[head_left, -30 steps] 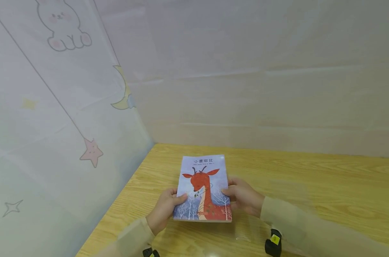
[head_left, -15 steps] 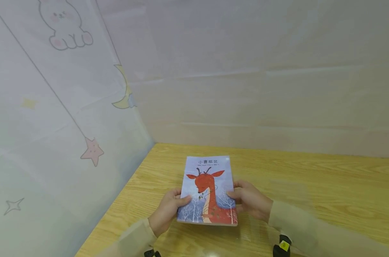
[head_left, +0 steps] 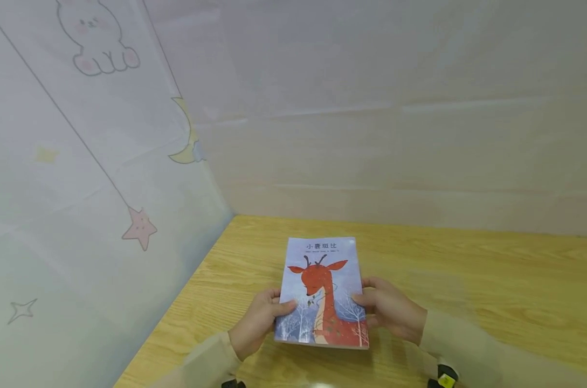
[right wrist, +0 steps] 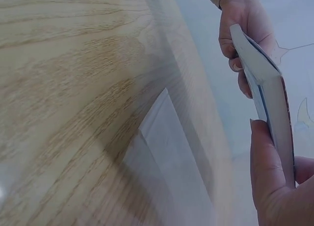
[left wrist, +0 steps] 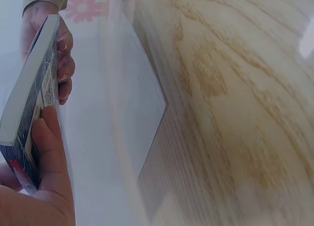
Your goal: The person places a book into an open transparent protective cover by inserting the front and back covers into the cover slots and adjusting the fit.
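A paperback book [head_left: 327,280] with a red deer on its pale blue cover is held up over the wooden table, front cover facing me. My left hand [head_left: 259,320] grips its left edge, thumb on the cover and the other fingers behind. On the opposite edge my right hand [head_left: 392,310] holds it the same way. The left wrist view shows the page block of the book [left wrist: 24,88] and part of its back cover above the tabletop. From the right wrist, the closed book [right wrist: 270,93] is seen edge-on between both hands.
The wood-grain table [head_left: 492,280] meets a pale fabric wall [head_left: 419,151] at the back. At left hangs another sheet [head_left: 70,215] printed with a rabbit, a moon and stars. A whitish, sheet-like patch [right wrist: 176,152] shows on the tabletop; whether paper or reflection, I cannot tell.
Both hands have shifted the book to the right and slightly down in the head view. Their hold on its two sides looks the same.
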The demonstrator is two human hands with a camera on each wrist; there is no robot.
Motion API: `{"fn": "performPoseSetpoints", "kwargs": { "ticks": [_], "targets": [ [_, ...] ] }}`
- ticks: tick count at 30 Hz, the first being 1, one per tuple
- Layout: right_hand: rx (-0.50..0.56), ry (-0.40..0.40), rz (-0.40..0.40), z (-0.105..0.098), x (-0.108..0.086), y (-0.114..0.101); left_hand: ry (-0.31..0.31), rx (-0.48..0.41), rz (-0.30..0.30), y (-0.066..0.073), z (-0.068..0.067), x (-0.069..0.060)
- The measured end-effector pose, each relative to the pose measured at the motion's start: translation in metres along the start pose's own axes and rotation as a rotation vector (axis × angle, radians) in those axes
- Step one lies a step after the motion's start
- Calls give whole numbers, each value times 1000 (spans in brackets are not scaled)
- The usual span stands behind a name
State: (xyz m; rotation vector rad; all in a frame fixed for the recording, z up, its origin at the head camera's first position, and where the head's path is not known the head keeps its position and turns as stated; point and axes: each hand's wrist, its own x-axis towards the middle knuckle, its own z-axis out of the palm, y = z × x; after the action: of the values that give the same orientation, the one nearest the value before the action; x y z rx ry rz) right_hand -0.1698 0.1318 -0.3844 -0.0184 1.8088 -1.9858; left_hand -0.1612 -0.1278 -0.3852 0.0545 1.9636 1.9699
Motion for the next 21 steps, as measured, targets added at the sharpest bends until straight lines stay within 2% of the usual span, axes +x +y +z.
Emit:
{"fn": "performPoseSetpoints", "kwargs": {
  "ticks": [9,21],
  "targets": [
    [13,-64,-7,-13,-8,5,-36,2,-6,-1,8,-1],
    [29,-104,-34,-26,-17,11,-96,-18,0,-3,17,0]
  ]
}}
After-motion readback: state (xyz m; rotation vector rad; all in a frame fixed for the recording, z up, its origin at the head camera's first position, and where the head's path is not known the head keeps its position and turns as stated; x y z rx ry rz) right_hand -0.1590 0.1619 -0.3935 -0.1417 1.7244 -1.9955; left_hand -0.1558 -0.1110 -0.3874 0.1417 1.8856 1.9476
